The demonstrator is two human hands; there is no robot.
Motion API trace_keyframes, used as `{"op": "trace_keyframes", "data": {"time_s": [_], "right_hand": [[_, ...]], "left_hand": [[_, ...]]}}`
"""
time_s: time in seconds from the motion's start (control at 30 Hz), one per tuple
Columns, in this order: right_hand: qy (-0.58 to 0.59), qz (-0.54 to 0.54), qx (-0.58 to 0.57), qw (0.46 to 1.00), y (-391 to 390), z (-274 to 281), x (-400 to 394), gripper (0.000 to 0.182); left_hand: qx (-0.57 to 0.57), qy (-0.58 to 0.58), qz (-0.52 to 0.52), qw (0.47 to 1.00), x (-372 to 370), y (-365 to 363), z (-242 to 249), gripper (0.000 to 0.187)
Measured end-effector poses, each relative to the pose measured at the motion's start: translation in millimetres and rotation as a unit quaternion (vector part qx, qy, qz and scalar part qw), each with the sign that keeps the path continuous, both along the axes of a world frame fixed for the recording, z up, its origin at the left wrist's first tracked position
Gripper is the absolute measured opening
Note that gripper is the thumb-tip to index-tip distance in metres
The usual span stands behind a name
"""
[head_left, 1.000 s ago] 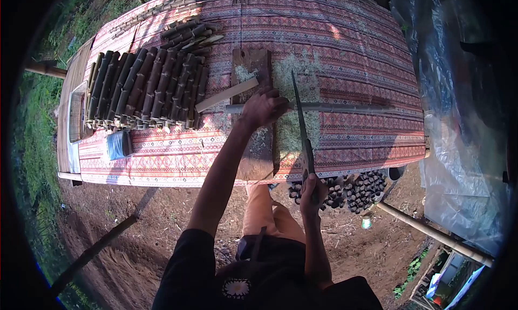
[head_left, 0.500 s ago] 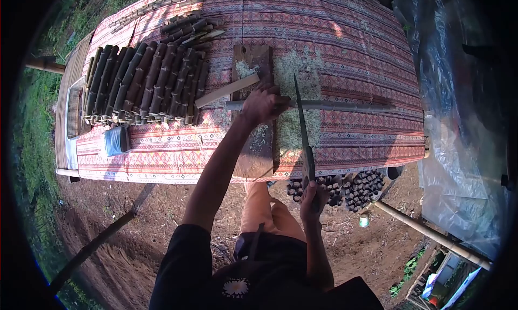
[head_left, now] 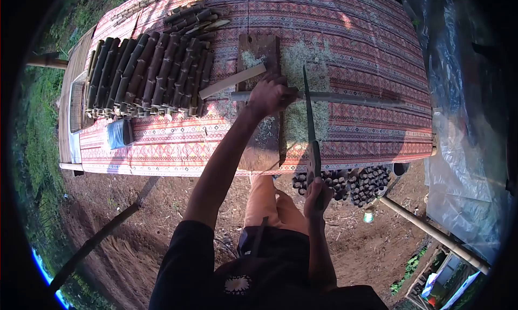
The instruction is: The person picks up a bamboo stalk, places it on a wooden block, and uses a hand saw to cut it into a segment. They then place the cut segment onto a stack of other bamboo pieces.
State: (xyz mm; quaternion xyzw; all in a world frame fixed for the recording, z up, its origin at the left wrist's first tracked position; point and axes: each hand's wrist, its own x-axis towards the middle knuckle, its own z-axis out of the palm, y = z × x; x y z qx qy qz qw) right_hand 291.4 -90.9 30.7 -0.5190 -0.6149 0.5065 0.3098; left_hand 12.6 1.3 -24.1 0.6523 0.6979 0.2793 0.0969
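Observation:
My left hand (head_left: 271, 96) is closed around a long grey stem (head_left: 356, 99), holding it crosswise on a thick wooden board (head_left: 261, 150). The stem's short end shows left of the hand; its long part reaches right over the cloth. My right hand (head_left: 318, 196) grips the handle of a hand saw (head_left: 309, 113) beyond the table's near edge. Its narrow blade points away from me and crosses the stem just right of my left hand and the board. A pale flat wood strip (head_left: 232, 81) lies slanted with one end on the board. Sawdust (head_left: 306, 59) covers the cloth beside it.
Many dark cut stems (head_left: 151, 72) are stacked on the patterned cloth (head_left: 372, 132) at left, near a small dark-blue packet (head_left: 118, 134). Below the table's near edge stand several dark, round-topped objects (head_left: 369, 186). Plastic sheeting (head_left: 458, 164) hangs at right; a bamboo pole (head_left: 431, 231) slants beneath.
The whole view has shifted slightly. The saw has slid a little toward me across the stem, with my right hand still on its handle. My left hand keeps its hold on the stem.

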Motion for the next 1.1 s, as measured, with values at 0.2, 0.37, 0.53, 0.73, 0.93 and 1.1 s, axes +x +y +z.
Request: {"op": "trace_keyframes", "data": {"time_s": [0.2,0.37,0.53,0.73,0.93,1.1], "right_hand": [[-0.029,0.029,0.089,0.995,62,-16,-54,0.054],[-0.005,-0.006,0.06,0.998,-7,-31,17,0.054],[-0.021,0.017,0.09,0.996,65,-36,-51,0.053],[-0.044,0.019,0.094,0.994,21,-35,-7,0.052],[0.017,-0.011,0.045,0.999,57,-49,-46,0.051],[0.01,-0.003,0.036,0.999,51,-40,-40,0.051]], "left_hand": [[0.008,0.001,0.005,1.0,-11,13,-14,0.02],[0.038,-0.013,-0.022,0.999,-12,16,-13,0.022],[0.054,-0.004,-0.037,0.998,-10,15,0,0.02],[0.097,-0.019,-0.042,0.994,-15,18,-10,0.02],[0.067,0.0,-0.042,0.997,-15,16,-5,0.023],[0.041,0.018,-0.044,0.998,-21,20,-5,0.023]]}}
